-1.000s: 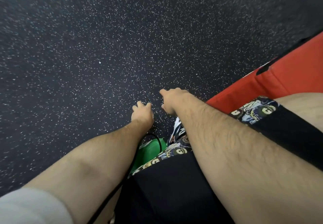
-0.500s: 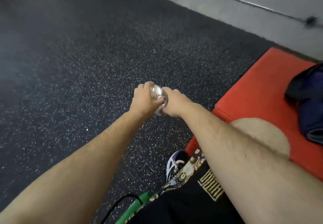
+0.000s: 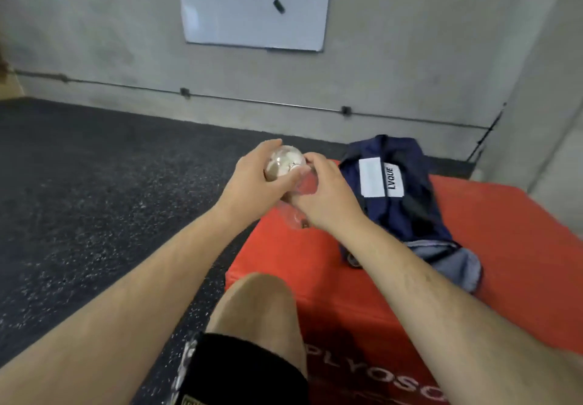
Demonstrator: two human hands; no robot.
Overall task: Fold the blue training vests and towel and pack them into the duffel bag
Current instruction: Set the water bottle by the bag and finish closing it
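A navy duffel bag (image 3: 407, 202) with a white label lies on a red foam plyo box (image 3: 473, 228). At its near end, pale blue-grey fabric (image 3: 454, 259) spills out; I cannot tell if it is a towel or the bag's lining. No blue vests are visible. Just left of the bag, over the box's far left corner, both hands hold a clear plastic bottle (image 3: 285, 161). My left hand (image 3: 252, 180) wraps its round end, and my right hand (image 3: 328, 199) grips its body.
My bare knee (image 3: 255, 310) and black shorts rest against the box's near left side. Dark speckled rubber floor (image 3: 79, 199) spreads to the left. A grey concrete wall with a pipe and a whiteboard (image 3: 252, 3) stands behind.
The view has swung up from the floor to the box and bag. My hands reached down empty, took hold of the bottle and lifted it toward the bag.
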